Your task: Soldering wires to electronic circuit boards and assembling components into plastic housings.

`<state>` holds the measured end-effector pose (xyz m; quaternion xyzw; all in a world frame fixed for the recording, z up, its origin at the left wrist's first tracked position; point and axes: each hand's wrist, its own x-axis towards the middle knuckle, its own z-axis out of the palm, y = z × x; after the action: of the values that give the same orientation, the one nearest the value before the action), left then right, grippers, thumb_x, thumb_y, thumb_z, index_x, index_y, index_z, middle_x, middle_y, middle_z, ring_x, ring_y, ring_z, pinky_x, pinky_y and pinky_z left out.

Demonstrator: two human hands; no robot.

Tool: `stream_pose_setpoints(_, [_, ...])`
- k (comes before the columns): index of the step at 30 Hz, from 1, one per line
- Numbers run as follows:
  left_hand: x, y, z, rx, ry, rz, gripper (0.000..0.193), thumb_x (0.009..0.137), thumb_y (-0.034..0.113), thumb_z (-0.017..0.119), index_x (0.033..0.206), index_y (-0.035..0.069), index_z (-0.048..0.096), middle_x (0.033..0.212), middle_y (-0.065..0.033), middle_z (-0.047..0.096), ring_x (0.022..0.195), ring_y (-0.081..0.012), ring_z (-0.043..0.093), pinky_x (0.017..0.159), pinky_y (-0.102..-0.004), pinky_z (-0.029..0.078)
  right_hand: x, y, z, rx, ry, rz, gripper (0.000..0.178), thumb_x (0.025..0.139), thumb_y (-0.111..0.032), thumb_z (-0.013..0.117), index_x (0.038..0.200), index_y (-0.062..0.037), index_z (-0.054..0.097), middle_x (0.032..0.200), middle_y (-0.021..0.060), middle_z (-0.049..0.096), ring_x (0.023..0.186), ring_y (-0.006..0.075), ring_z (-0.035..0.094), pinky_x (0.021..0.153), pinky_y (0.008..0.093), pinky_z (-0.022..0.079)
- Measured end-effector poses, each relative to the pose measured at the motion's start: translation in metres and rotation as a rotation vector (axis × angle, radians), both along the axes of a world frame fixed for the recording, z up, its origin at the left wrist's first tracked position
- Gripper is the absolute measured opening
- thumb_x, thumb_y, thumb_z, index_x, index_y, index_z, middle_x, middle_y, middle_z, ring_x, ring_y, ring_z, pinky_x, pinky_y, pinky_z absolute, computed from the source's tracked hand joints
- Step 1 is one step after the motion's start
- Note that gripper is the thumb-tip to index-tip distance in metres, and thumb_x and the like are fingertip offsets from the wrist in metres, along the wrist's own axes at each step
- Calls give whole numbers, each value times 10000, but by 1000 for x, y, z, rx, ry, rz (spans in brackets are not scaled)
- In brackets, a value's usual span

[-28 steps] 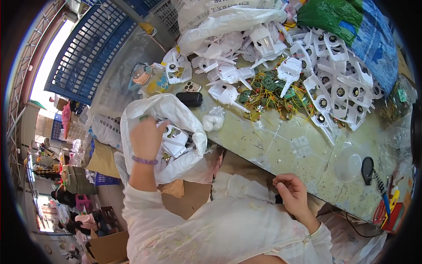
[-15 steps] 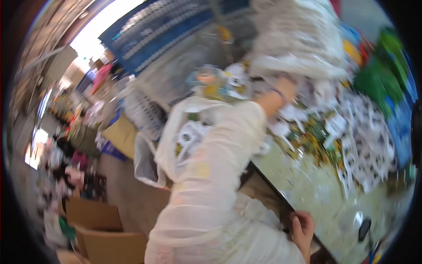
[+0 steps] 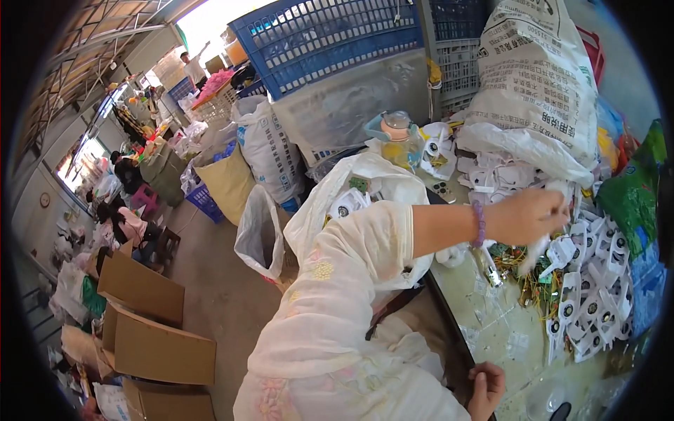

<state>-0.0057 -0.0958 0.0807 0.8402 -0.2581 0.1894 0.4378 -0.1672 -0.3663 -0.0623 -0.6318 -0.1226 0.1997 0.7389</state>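
My left hand (image 3: 526, 216), with a purple beaded bracelet on its wrist, is over a heap of white plastic parts (image 3: 593, 291) with dark round centres. Its fingers are curled together; what they hold, if anything, is hidden. Just beneath it are a blurred white piece (image 3: 536, 255) and a tangle of small green boards with yellow wires (image 3: 537, 289). My right hand (image 3: 487, 390) is by the table's near edge, its fingers loosely curled with nothing seen in them. A white woven sack (image 3: 537, 105) lies with its mouth towards the heap, more white parts (image 3: 495, 174) spilling out.
An open white bag (image 3: 319, 193) with parts inside hangs beside the table (image 3: 484, 323), below my left arm. Blue crates (image 3: 326, 42) stand behind. Cardboard boxes (image 3: 158, 340) are on the floor at left. Other people (image 3: 130, 228) sit farther off. A green bag (image 3: 632, 186) lies at right.
My left hand has come out from the sack's mouth and moved right and nearer, over the heap. My right hand has stayed by the table edge. The view has shifted.
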Motion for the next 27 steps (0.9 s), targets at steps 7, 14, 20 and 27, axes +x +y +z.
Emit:
stream_pose_setpoints(7, [-43, -87, -41, -266, 876, -574, 291, 939, 317, 505, 1016, 46, 579, 926, 0, 652, 827, -83, 552, 695, -257, 459, 9, -12, -9, 394, 114, -223, 682, 874, -240, 555, 1425, -19, 220, 1336, 117, 405, 1117, 221, 500, 780, 312, 507])
stream_pose_setpoints(14, [-55, -78, -82, -711, 1103, -124, 574, 918, 382, 546, 1359, 53, 379, 1271, -52, 509, 1154, -165, 488, 951, -360, 412, 19, -1, 7, 271, 223, -327, 571, 875, -101, 592, 1363, -34, 304, 1092, 107, 587, 759, 117, 589, 517, 214, 484])
stream_pose_setpoints(20, [-81, -105, -106, -747, 1246, -371, 397, 869, 150, 639, 1218, 15, 508, 1067, -48, 623, 925, -128, 609, 797, -274, 500, 21, -4, 13, 281, 202, -431, 587, 857, -79, 639, 1371, -63, 357, 1057, 50, 583, 804, 91, 559, 604, 206, 487])
stream_pose_setpoints(27, [-82, -101, -139, -684, 1082, -225, 442, 877, 140, 626, 1265, -2, 468, 1110, -84, 603, 917, -130, 610, 783, -264, 505, 27, -22, 13, -128, -60, -474, 161, 836, -28, 630, 984, -18, 690, 792, 39, 605, 698, 97, 534, 614, 231, 414])
